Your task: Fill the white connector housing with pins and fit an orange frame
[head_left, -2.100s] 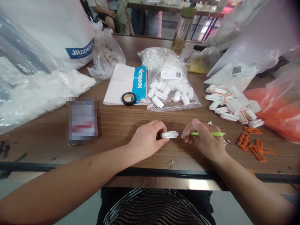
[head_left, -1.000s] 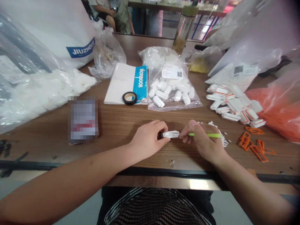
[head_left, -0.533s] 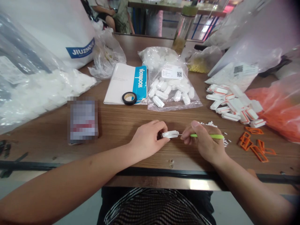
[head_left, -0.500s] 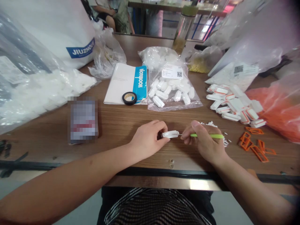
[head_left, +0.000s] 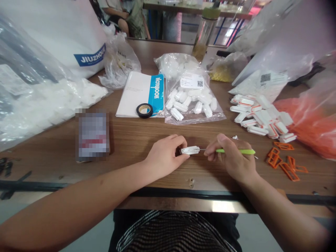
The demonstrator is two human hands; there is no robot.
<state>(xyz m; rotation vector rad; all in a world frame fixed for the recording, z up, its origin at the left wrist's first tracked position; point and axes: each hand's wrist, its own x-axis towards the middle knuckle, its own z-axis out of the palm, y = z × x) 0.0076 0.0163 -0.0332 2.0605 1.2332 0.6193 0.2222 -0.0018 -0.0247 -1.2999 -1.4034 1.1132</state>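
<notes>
Brown wooden table, full of bags at the back. The left hand curls and pinches one end of a small white plastic block, near the front edge. The right hand grips a thin bright green tool like a pencil, pointing at the block. Small white bits peek out behind it. A round black tape roll sits on a white-and-blue paper notebook saying NOTEBOOK. One big white bag says JIUZHOU

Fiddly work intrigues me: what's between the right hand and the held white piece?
The head view shows the thin shaft of the green-handled tool, running from the right hand to the white piece.
</notes>
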